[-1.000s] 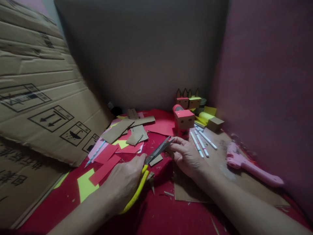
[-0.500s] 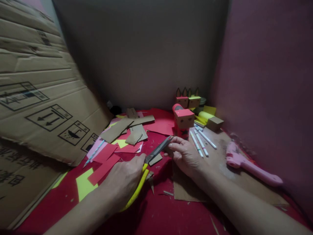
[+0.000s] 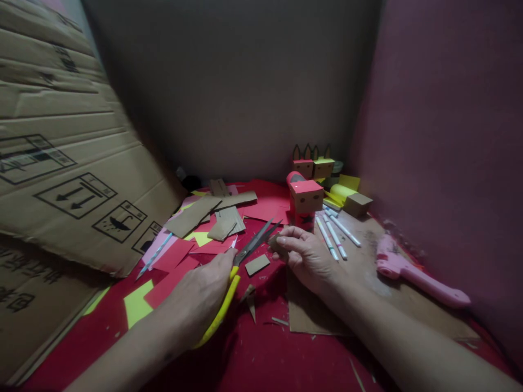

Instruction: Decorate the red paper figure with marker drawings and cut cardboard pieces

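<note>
My left hand [image 3: 200,299] grips the yellow-handled scissors [image 3: 241,267], whose blades are parted and point up to the right. My right hand [image 3: 308,256] pinches a small brown cardboard piece [image 3: 278,243] at the blade tips. A cut cardboard scrap [image 3: 257,264] lies on the red surface [image 3: 261,348] just below the blades. A red-topped cardboard box figure [image 3: 305,200] stands right behind my right hand.
A large cardboard sheet [image 3: 61,141] leans at the left. Cardboard strips [image 3: 196,215] and red, yellow and pink paper scraps lie behind the scissors. Several markers [image 3: 335,234], a pink glue gun [image 3: 412,272], more box figures [image 3: 314,166] and a flat cardboard sheet [image 3: 322,316] are at the right.
The scissor blades closed and have parted again. My left hand and the scissors shifted slightly left and up. The cardboard piece in my right fingers shows more clearly now.
</note>
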A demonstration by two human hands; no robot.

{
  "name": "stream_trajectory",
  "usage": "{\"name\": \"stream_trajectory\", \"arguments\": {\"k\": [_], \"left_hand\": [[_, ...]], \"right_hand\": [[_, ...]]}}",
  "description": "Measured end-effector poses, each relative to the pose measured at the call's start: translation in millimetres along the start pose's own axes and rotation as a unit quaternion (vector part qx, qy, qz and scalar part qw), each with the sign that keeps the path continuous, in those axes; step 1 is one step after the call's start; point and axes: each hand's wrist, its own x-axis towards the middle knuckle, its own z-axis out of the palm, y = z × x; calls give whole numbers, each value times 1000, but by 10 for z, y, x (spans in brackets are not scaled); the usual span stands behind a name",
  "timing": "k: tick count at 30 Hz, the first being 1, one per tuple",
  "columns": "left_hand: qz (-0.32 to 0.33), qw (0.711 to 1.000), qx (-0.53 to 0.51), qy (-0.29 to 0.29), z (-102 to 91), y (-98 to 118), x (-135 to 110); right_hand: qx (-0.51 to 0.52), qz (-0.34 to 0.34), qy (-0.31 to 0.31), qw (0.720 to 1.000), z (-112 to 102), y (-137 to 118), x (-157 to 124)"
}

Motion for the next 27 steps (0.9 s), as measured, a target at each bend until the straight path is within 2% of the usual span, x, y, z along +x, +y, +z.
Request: {"name": "stream_trajectory", "arguments": {"k": [9, 13, 27], "left_hand": [[-12, 998, 57, -25, 50, 81, -27], [-7, 997, 52, -48, 40, 90, -21], [-2, 996, 71, -55, 38, 56, -25]], "right_hand": [[-9, -6, -2, 1000, -18, 14, 7], [-15, -7, 0, 1000, -19, 17, 7], [-18, -6, -4, 1000, -26, 31, 5]]}}
